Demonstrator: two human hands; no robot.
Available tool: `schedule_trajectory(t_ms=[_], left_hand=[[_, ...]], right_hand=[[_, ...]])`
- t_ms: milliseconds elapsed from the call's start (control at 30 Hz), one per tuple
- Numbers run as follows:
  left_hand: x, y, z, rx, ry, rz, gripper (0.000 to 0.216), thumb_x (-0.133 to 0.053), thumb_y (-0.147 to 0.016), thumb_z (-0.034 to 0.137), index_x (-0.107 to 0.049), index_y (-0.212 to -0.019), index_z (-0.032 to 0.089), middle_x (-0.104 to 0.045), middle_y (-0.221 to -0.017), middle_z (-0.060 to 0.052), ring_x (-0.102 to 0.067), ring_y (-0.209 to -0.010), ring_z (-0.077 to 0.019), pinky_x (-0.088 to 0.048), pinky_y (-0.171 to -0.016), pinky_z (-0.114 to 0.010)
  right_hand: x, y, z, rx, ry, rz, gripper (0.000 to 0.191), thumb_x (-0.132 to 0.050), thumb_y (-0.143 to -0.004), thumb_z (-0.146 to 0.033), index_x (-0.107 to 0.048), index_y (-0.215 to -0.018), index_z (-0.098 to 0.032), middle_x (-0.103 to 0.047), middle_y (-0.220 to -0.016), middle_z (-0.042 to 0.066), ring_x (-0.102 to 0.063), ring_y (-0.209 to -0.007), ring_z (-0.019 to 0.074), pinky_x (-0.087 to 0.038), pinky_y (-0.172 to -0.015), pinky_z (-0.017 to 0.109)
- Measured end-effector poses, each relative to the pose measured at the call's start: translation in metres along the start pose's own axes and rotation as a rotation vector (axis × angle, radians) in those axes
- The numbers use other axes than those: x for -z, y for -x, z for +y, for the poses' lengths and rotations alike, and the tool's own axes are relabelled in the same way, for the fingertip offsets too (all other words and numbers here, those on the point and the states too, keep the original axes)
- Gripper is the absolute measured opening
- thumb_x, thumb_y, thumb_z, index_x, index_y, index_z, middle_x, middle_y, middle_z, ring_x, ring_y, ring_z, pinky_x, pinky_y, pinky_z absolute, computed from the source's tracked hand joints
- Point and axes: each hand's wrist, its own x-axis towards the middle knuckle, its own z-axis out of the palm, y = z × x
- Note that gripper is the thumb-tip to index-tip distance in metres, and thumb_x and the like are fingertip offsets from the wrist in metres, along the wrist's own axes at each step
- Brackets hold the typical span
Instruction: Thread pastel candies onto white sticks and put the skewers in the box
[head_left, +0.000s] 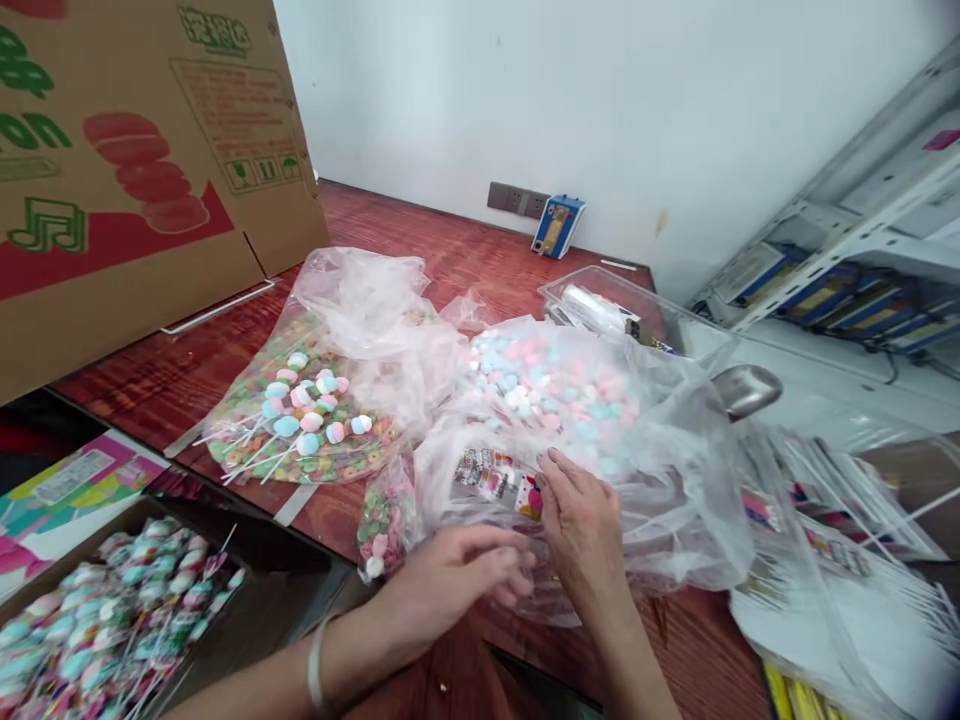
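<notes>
At the near side of one marshmallow bag [679, 490], one left hand [469, 580] half-curled, one right hand [583, 522] part-open beside printed packaging [487, 472], both grips indeterminable, bag milky-translucent over pink, blue, white.

A: Surface, quick?
B: Reddish-brown wood-grain table [465, 260].
A: On it?
B: Left, big brown cardboard box [150, 150], red and green print. Middle, clear plastic bag of green and orange ring-shaped pieces [352, 345]; small clear bag of red and green pieces [388, 510] at the front edge. Right, clear bag of pink, blue and white puffs [555, 375].
A: Back?
B: Small blue-and-gold box [558, 226] by the wall, clear plastic bin [667, 306] nearer.
</notes>
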Motion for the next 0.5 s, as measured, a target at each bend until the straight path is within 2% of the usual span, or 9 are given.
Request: schedule_trajectory(t_ms=[33,67,133,200,267,333,433,500], left_hand=[[-0.015,-0.017,-0.005,0.065,0.205,-0.103,0.033,-0.07,-0.082,0.04,-0.071,-0.107,0.018,-0.071,-0.102,-0.01,-0.066,-0.087,-0.0187,-0.05,-0.082,-0.033],[-0.025,-0.033,-0.01,0.066,0.38,-0.177,0.038,-0.074,-0.079,0.038,-0.069,-0.111,0.019,-0.069,-0.108,-0.01,-0.065,-0.095,-0.0185,-0.049,-0.086,-0.032],[-0.036,-0.06,-0.013,0.0,0.657,-0.191,0.041,-0.079,-0.074,0.036,-0.069,-0.111,0.022,-0.067,-0.113,-0.007,-0.063,-0.101,-0.0167,-0.047,-0.089,-0.03],[-0.04,-0.077,-0.01,-0.071,0.805,-0.132,0.038,-0.082,-0.072,0.033,-0.07,-0.107,0.024,-0.068,-0.107,-0.004,-0.062,-0.099,-0.0146,-0.048,-0.089,-0.03],[-0.041,-0.085,-0.002,-0.103,0.806,-0.082,0.035,-0.083,-0.07,0.028,-0.072,-0.102,0.022,-0.07,-0.098,-0.003,-0.063,-0.094,-0.0141,-0.049,-0.088,-0.03],[-0.041,-0.085,0.006,-0.138,0.692,-0.015,0.031,-0.085,-0.067,0.025,-0.073,-0.095,0.017,-0.07,-0.09,-0.004,-0.064,-0.087,-0.0142,-0.049,-0.082,-0.028],[-0.043,-0.081,0.013,-0.217,0.533,0.152,0.029,-0.088,-0.061,0.028,-0.071,-0.079,0.012,-0.068,-0.073,-0.003,-0.062,-0.069,-0.012,-0.048,-0.068,-0.025],[-0.044,-0.079,0.014,-0.253,0.494,0.245,0.032,-0.089,-0.058,0.032,-0.067,-0.069,0.012,-0.063,-0.063,0.0,-0.057,-0.059,-0.01,-0.046,-0.061,-0.024]], right_hand=[[0.008,-0.001,0.0,0.026,-0.034,0.003,0.033,-0.041,-0.096,-0.021,-0.069,-0.114,-0.02,-0.07,-0.122,0.012,-0.061,-0.111,0.0273,-0.037,-0.093,0.043],[0.017,-0.003,0.0,0.04,-0.085,-0.004,0.033,-0.042,-0.096,-0.022,-0.069,-0.114,-0.021,-0.071,-0.119,0.011,-0.063,-0.109,0.0268,-0.039,-0.092,0.043],[0.036,-0.004,0.0,0.015,-0.227,-0.041,0.031,-0.043,-0.096,-0.023,-0.07,-0.111,-0.024,-0.074,-0.106,0.008,-0.065,-0.1,0.0245,-0.043,-0.086,0.039],[0.053,-0.003,0.001,-0.051,-0.37,-0.074,0.028,-0.044,-0.097,-0.026,-0.07,-0.108,-0.024,-0.074,-0.101,0.006,-0.066,-0.094,0.0222,-0.047,-0.081,0.034],[0.065,-0.001,0.003,-0.136,-0.47,-0.076,0.024,-0.049,-0.096,-0.03,-0.068,-0.111,-0.024,-0.072,-0.105,0.006,-0.065,-0.095,0.0213,-0.049,-0.081,0.031],[0.069,0.002,0.005,-0.221,-0.52,-0.059,0.022,-0.055,-0.093,-0.033,-0.066,-0.11,-0.023,-0.071,-0.103,0.006,-0.065,-0.093,0.0209,-0.049,-0.08,0.03],[0.066,0.007,0.004,-0.307,-0.533,-0.05,0.016,-0.057,-0.091,-0.036,-0.064,-0.092,-0.022,-0.069,-0.084,0.002,-0.063,-0.076,0.0188,-0.047,-0.069,0.027],[0.061,0.009,0.0,-0.313,-0.498,-0.044,0.023,-0.054,-0.093,-0.038,-0.061,-0.079,-0.022,-0.064,-0.069,0.0,-0.057,-0.064,0.0165,-0.043,-0.06,0.025]])
